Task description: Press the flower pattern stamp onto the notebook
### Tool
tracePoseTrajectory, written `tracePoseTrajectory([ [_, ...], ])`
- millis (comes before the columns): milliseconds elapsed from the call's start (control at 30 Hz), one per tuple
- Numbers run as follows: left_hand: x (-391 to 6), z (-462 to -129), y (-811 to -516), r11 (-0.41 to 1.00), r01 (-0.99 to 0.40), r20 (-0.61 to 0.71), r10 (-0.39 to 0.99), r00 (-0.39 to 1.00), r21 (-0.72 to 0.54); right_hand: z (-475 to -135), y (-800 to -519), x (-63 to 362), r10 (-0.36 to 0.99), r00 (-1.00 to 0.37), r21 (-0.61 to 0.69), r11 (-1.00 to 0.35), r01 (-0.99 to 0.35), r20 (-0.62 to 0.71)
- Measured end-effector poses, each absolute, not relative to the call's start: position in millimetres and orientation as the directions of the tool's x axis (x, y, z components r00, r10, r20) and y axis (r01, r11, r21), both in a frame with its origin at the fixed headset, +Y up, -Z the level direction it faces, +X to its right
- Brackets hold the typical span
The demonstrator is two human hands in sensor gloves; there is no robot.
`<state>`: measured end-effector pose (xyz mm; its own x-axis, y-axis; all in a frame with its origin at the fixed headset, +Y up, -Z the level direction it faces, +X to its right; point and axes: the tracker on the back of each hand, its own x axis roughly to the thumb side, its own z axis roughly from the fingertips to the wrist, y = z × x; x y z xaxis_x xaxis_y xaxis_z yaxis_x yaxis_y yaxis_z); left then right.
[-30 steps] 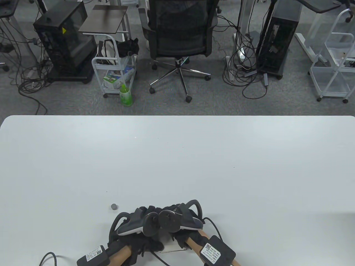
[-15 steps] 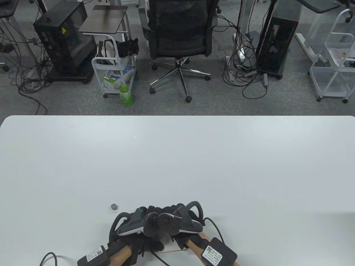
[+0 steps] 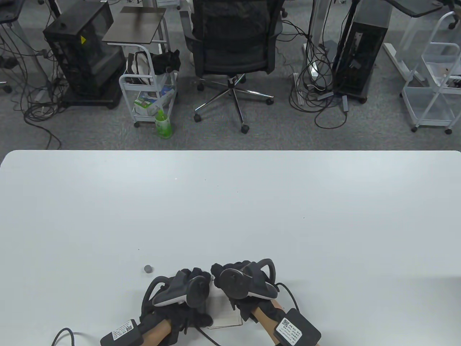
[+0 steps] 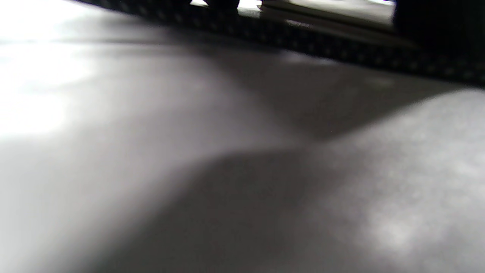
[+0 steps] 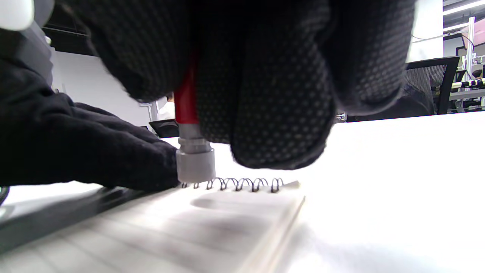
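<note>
A spiral notebook (image 3: 221, 311) lies open at the table's front edge, its lined page (image 5: 182, 227) showing in the right wrist view. My right hand (image 3: 245, 284) grips a red stamp (image 5: 185, 100) upright. The stamp's grey head (image 5: 195, 165) is at the page by the wire spiral (image 5: 242, 184); I cannot tell if it touches the paper. My left hand (image 3: 180, 293) rests on the notebook's left part, and its fingers (image 5: 87, 151) lie flat beside the stamp. The left wrist view is blurred, with only a gloved finger (image 4: 341, 55) across its top.
A small grey round cap (image 3: 147, 269) lies on the white table (image 3: 230, 209) just left of my left hand. An office chair (image 3: 234, 43) and carts stand beyond the table's far edge.
My right hand has moved to the right, away from my left hand, and part of the notebook page now shows between them. My left hand has stayed put.
</note>
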<state>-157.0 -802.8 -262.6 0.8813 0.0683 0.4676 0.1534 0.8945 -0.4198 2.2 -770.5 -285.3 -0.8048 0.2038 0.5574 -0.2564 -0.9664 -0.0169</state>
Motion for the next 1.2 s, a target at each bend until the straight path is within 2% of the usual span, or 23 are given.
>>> tracePoseTrajectory([
  [967,-157.0,-262.5,-802.9,0.895,0.157,0.471,0.065,0.88,-0.418,-284.0,-774.3,-4.5,0.19,-0.807,0.028,-0.977,-0.21,0.559],
  [1200,-157.0,-262.5,-802.9,0.895,0.157,0.471,0.065,0.88,-0.418,-285.7,-776.1,-4.6,0.231,-0.806,0.068,-0.97,-0.233,0.545],
])
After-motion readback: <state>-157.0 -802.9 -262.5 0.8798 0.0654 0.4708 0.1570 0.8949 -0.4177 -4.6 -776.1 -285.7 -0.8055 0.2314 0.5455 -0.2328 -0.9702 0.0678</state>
